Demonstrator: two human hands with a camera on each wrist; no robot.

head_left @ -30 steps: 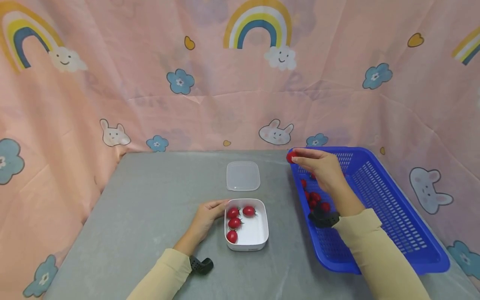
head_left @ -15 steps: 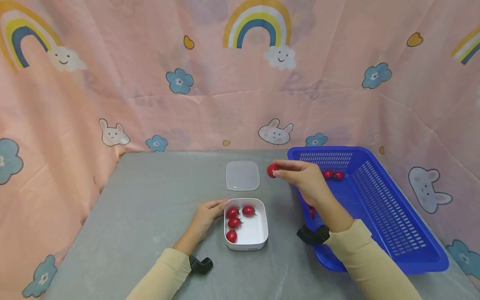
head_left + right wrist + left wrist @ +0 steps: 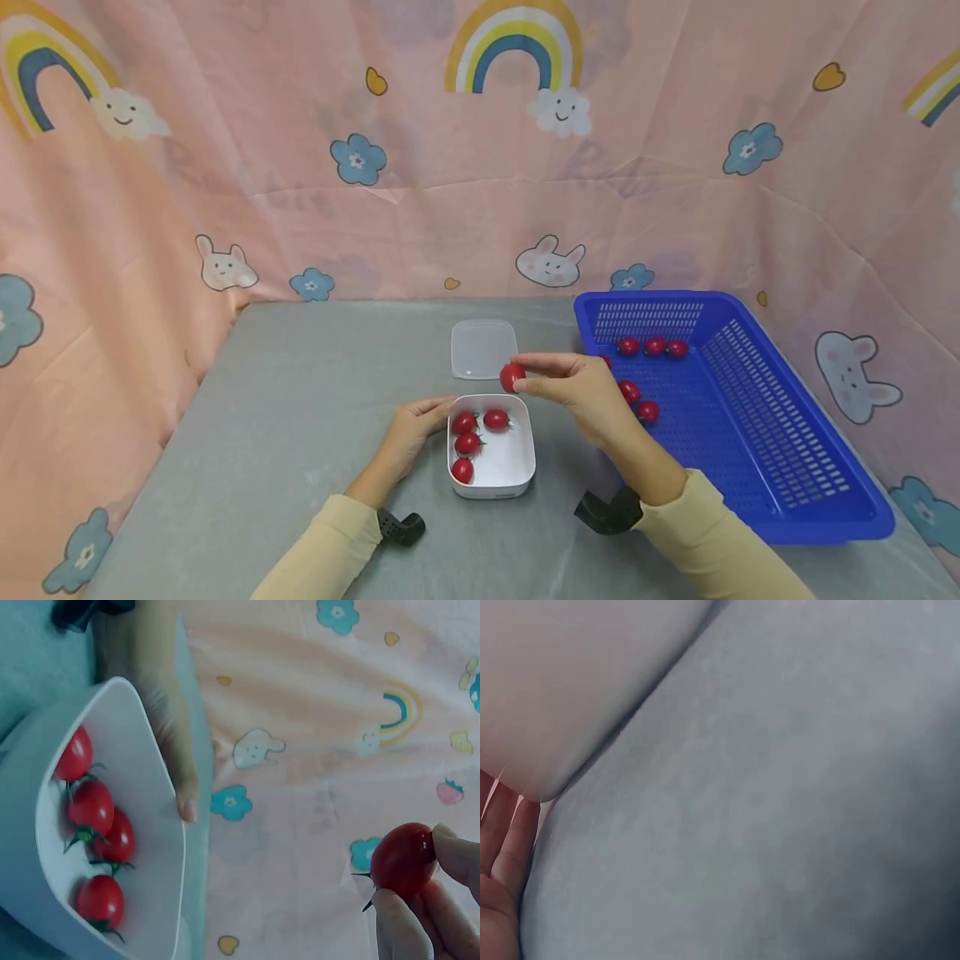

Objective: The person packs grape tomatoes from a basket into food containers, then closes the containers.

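Between the thumb and fingers of my right hand (image 3: 588, 400) is a cherry tomato (image 3: 512, 377), pinched just above the back rim of a white square box (image 3: 492, 492). The right wrist view shows this tomato (image 3: 405, 859) close up, with its green stem end facing the box. Several tomatoes (image 3: 467, 443) lie in the box, mostly along its left side. My left hand (image 3: 412, 429) rests against the box's left side near the back corner. In the left wrist view its fingers (image 3: 514, 847) lie straight along the box wall (image 3: 577, 682).
A blue perforated basket (image 3: 757, 433) stands on the right of the grey table (image 3: 315, 400), with several tomatoes (image 3: 655, 346) at its back and left. Behind the box lies a translucent square lid (image 3: 480, 346). A pink printed curtain (image 3: 420, 225) hangs behind the table.
My right hand has carried the tomato from above the basket's back left corner leftward and nearer to me, up to the box. The left hand and the box have stayed put.
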